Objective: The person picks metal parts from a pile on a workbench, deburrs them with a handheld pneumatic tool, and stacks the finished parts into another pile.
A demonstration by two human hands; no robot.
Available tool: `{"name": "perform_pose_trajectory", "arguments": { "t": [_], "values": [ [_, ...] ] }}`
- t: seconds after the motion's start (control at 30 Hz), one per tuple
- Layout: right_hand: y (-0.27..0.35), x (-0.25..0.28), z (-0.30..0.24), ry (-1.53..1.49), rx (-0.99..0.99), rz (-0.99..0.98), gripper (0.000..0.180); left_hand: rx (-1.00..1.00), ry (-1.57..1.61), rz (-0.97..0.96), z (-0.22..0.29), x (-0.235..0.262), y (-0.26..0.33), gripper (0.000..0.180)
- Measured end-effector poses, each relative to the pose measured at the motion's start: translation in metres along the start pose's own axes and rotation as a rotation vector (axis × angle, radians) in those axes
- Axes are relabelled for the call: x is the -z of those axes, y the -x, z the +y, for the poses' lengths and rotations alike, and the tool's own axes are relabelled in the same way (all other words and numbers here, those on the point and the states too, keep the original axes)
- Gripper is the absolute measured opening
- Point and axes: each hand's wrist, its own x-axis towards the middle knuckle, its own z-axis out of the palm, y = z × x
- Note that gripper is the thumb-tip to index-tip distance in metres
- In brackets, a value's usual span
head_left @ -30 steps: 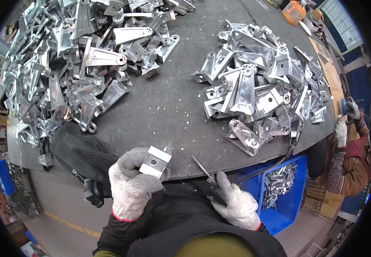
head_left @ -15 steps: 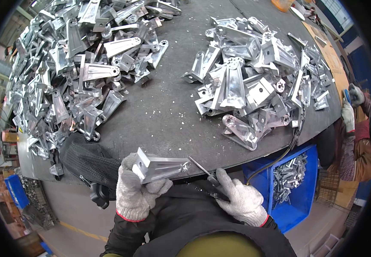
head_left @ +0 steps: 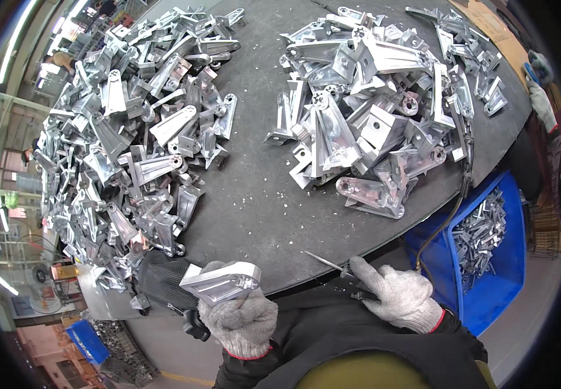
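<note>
My left hand (head_left: 240, 318), in a grey-white knit glove with a red cuff edge, is closed around a silver cast-metal bracket (head_left: 219, 283). The bracket's rounded end with small holes faces right, its square end left. In my gloved right hand (head_left: 400, 295) is a slim, tapered file (head_left: 324, 260), its dark handle between the fingers and its tip pointing up-left over the table's near edge. File and bracket are apart. Ahead on the right lies a pile of similar brackets (head_left: 339, 133); a larger bracket heap (head_left: 115, 97) covers the left side.
The dark table (head_left: 254, 175) carries scattered metal chips. A blue bin (head_left: 520, 240) of small metal parts stands below its right edge, with a cable (head_left: 446, 223) hanging alongside. A black mesh bag (head_left: 164, 280) lies at the near left edge. A co-worker's gloved hand (head_left: 542, 104) shows far right.
The view has swung left. My left hand has turned the bracket, so its rounded end now sits nearer my fingers. The gap between file tip and bracket has widened.
</note>
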Motion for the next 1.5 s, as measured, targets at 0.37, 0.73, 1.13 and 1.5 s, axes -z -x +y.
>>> {"name": "perform_pose_trajectory", "arguments": {
  "t": [0.37,0.73,1.13,1.5],
  "values": [
    [-0.001,-0.002,-0.002,0.004,0.028,0.023,0.078,0.524,0.095,-0.458,0.018,0.014,-0.009,0.012],
    [0.000,-0.004,0.003,-0.035,0.036,0.027,0.077,-0.443,-0.897,-0.681,-0.021,-0.012,0.004,0.016],
    [0.000,-0.011,0.006,-0.080,0.089,0.063,0.080,-0.717,-2.010,-1.282,-0.005,-0.058,0.014,0.047],
    [0.004,-0.009,0.006,-0.084,0.098,0.090,0.082,-0.822,-1.837,-1.302,-0.006,-0.041,0.014,0.051]
  ]
}}
